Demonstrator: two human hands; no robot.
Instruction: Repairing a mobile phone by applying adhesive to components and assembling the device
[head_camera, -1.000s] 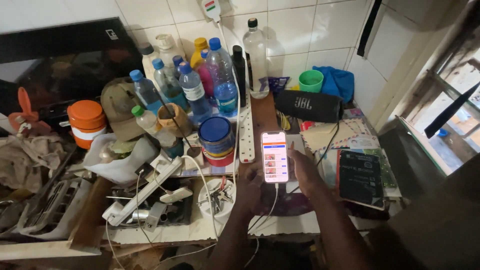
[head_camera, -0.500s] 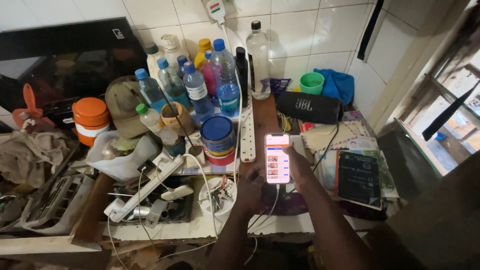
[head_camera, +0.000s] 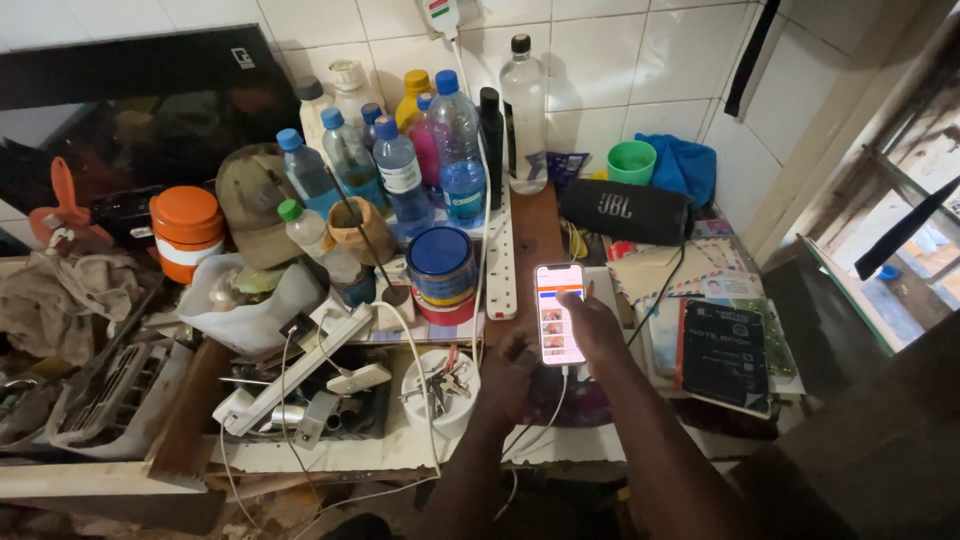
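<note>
Phone (head_camera: 560, 314) at frame centre — rigid, slick, fragile; left hand (head_camera: 510, 378) grips its lower edge, right hand (head_camera: 598, 325) open, fingertip on screen.

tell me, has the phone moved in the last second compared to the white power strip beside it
Cannot tell for sure. The phone lies just right of the power strip, as before; the head camera itself shifted.

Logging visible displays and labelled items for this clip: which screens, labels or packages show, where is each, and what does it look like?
Phone: lit upright screen, white with orange and red blocks, at the right hand, cable at its foot.
Dark screen: black rectangle against the tiled wall, back left.
Water bottles: clear, blue caps, blue labels, back centre.
Orange tub: round, white label band, left.
Black notebook: flat, pale label, right.
Speaker: black cylinder, lying behind the phone.
</note>
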